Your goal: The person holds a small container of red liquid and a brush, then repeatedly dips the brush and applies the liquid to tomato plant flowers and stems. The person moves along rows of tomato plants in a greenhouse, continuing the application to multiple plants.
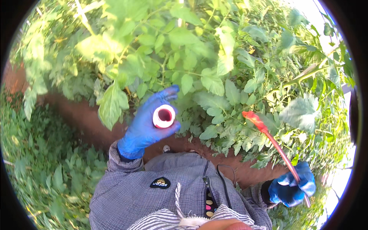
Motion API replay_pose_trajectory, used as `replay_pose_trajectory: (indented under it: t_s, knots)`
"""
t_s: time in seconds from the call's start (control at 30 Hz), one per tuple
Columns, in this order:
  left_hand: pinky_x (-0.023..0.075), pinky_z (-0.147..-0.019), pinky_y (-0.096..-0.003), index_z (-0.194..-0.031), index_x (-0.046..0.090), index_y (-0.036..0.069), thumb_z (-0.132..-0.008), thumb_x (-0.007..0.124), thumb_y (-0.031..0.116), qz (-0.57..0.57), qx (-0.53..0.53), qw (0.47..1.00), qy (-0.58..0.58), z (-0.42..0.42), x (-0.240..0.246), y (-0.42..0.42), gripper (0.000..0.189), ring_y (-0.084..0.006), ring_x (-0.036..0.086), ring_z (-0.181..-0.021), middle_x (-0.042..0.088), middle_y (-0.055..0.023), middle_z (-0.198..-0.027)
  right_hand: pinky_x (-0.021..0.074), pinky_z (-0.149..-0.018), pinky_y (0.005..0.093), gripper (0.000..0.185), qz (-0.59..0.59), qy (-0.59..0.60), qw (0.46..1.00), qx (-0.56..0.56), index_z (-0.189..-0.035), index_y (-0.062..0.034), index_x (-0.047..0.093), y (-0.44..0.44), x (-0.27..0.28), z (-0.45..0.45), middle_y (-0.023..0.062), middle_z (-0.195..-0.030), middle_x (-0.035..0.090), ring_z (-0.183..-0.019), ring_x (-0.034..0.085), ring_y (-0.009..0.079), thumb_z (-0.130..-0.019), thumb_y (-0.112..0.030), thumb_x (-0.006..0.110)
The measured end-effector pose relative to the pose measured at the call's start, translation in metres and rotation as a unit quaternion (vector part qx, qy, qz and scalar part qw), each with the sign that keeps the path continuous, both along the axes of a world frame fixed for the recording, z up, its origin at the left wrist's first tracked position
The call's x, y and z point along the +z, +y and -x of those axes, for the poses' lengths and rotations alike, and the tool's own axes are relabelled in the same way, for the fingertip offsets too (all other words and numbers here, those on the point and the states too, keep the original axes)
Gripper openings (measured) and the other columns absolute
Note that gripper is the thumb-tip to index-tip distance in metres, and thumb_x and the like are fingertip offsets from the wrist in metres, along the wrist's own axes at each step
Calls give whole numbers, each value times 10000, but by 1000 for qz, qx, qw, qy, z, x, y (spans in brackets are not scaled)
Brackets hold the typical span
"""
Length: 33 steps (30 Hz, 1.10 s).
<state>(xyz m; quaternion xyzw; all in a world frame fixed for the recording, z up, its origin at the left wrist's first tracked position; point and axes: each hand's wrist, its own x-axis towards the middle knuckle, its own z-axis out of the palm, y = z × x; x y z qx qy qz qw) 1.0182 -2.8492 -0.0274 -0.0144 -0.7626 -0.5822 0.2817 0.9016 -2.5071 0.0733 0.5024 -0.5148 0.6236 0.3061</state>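
My left hand (152,126), in a blue glove, holds a small white-rimmed container (164,116) with its round mouth facing up and dark red inside. Out to the right, my right hand (293,184), also gloved in blue, grips a long thin reddish stick (280,151) near its lower end. The stick slants up and to the left, and its wider far end is bright red. That red end stands over tomato plant leaves (212,110), to the right of the container. Whether it touches a leaf, I cannot tell.
Dense tomato foliage (178,43) rises in front, some leaves close to my left hand. A thick green stem (304,74) slants across the right side. Bare reddish soil (77,123) runs between the rows, with more low plants (43,172) on the left.
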Motion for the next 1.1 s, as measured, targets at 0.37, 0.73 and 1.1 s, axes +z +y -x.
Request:
replay_pose_trajectory:
  t_s: [0.37, 0.73, 1.1]
  knots:
    - [368, -1055, -461, -987, 619, 43, -709, 790, 59, 10, -96, 995, -35, 7, 24, 1, 326, -345, 445, -1300, 411, -215, -1425, 414, -489, 368, 352, -17, -95, 995, -1, -903, -6, 610, -42, -30, 33, 166, -719, 628, -447, 560, 244, -880, -355, 641]
    - [372, -1049, -446, -1024, 624, 45, -703, 790, 46, -19, -58, 995, -75, 4, 39, 11, 362, -337, 460, -1285, 413, -216, -1426, 524, -482, 437, 359, 96, -214, 971, 52, -968, 10, 637, -86, -40, 57, 193, -798, 624, -518, 582, 310, -866, -333, 664]
    - [390, -1040, -427, -980, 600, 29, -720, 792, 72, 2, -13, 994, -109, -13, 40, 18, 326, -321, 489, -1255, 415, -238, -1413, 581, -577, 331, 288, 86, -170, 971, 141, -1072, 62, 598, -158, 17, 100, 186, -1021, 642, -671, 666, 275, -915, -178, 575]
